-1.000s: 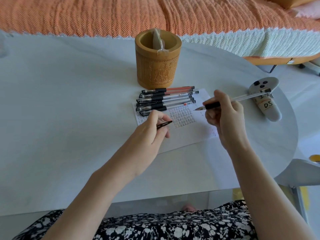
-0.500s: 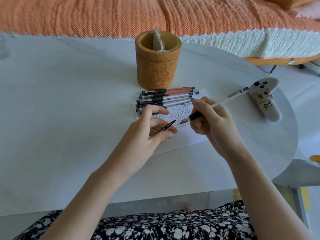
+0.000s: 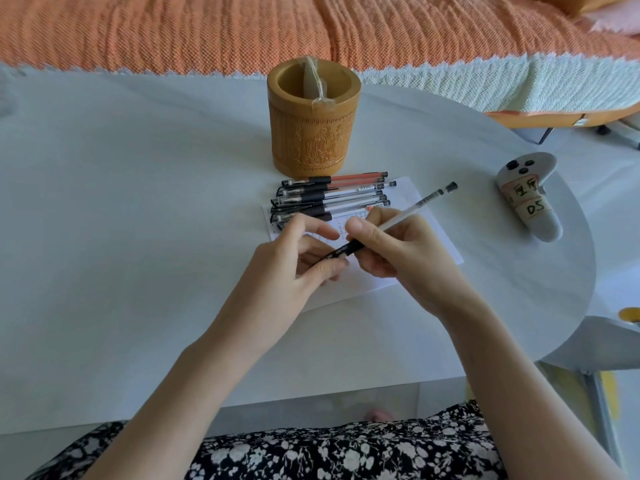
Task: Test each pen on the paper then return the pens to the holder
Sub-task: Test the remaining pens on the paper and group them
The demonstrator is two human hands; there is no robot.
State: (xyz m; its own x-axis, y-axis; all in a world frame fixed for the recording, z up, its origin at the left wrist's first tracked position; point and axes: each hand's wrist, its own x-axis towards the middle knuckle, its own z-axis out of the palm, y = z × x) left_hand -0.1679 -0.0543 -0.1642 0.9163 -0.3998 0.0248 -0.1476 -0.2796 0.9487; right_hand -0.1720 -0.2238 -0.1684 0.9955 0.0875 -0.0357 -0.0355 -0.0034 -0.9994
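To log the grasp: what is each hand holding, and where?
Right hand: clear-barrelled black pen, near its black grip. Left hand: its black cap, pinched.

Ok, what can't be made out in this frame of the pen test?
- Head view: the pen's tip and cap join, hidden between the left hand and right hand.
- Marks on the paper: too small, partly under both hands.
- Bottom of the pen holder: hidden by its wall.
- Controller label: partly illegible.
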